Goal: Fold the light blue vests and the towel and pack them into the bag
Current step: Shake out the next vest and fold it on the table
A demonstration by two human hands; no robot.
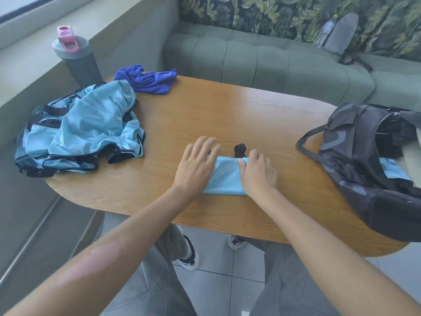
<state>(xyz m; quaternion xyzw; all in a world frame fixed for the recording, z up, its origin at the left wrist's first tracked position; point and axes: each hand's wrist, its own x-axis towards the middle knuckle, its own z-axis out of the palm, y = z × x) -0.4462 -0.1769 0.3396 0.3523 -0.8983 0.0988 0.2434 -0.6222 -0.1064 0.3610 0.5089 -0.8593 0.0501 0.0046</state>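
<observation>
A folded light blue vest point(224, 179) lies on the wooden table point(227, 110) in front of me, a black strap end sticking out at its far edge. My left hand point(196, 165) lies flat with straight fingers on the vest's left part. My right hand point(258, 172) grips the vest's right edge, thumb tucked under the fold. A heap of unfolded light blue vests point(82, 131) with black trim lies at the table's left end. Behind it is a crumpled dark blue towel point(148, 79). The dark bag point(364, 160) stands open at the right, something light blue inside.
A grey shaker bottle point(76, 58) with a pink cap stands by the table's far left corner. A green sofa point(262, 55) runs behind the table, with a backpack and a water bottle point(323, 33) on it. My legs and shoes show below the near edge.
</observation>
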